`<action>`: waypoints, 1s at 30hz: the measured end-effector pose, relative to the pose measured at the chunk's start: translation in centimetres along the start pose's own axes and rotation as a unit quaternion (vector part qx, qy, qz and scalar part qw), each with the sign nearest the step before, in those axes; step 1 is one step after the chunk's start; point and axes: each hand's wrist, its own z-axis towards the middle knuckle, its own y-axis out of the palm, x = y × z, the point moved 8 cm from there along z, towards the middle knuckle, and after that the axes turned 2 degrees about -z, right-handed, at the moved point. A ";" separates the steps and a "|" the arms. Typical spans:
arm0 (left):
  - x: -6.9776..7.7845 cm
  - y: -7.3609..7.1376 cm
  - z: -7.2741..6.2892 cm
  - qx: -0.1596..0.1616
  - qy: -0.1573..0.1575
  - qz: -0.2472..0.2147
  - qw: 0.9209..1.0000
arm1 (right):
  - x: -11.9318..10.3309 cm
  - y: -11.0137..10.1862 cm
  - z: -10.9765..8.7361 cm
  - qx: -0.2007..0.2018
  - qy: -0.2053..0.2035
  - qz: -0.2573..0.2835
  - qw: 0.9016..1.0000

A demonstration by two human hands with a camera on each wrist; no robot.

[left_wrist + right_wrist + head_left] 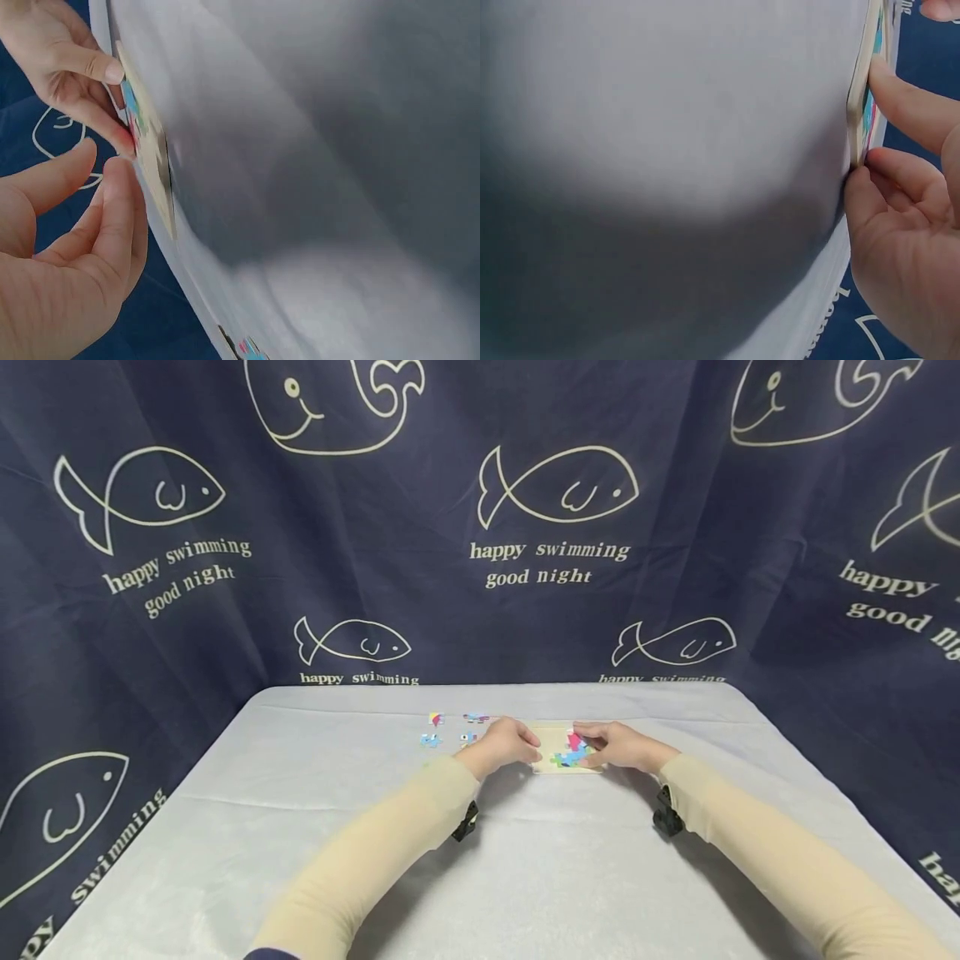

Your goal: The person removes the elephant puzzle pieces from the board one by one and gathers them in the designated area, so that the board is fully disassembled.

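Note:
A pale shallow puzzle tray (551,737) lies on the table, with several joined, brightly coloured jigsaw pieces (572,757) in its right part. My right hand (621,747) is over that side, its thumb and index finger resting on the pieces. In the right wrist view, other fingers (864,199) of this hand touch the tray's outer edge. My left hand (510,743) is at the tray's left edge, thumb and fingers apart and loosely bent. Nothing shows between them in the left wrist view, where the left hand (82,247) appears close up.
Left of the tray lie several loose jigsaw pieces, among them a red and yellow piece (436,719) and a blue piece (430,741). A pale cloth covers the table (300,827). Behind it hangs a dark blue curtain (442,527) with fish drawings.

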 end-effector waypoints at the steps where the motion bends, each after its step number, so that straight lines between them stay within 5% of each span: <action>1: 0.1 0.3 0.0 -0.004 0.000 0.003 1.000 | 0.0 -0.1 0.0 -0.001 0.001 -0.003 1.000; 9: 0.5 2.3 0.5 -0.020 0.003 0.038 0.999 | 0.1 -0.2 0.1 0.000 -0.011 -0.021 1.000; 30: 1.3 3.9 1.4 0.029 0.012 0.088 0.996 | 0.2 -0.1 -0.1 0.000 -0.018 -0.002 1.000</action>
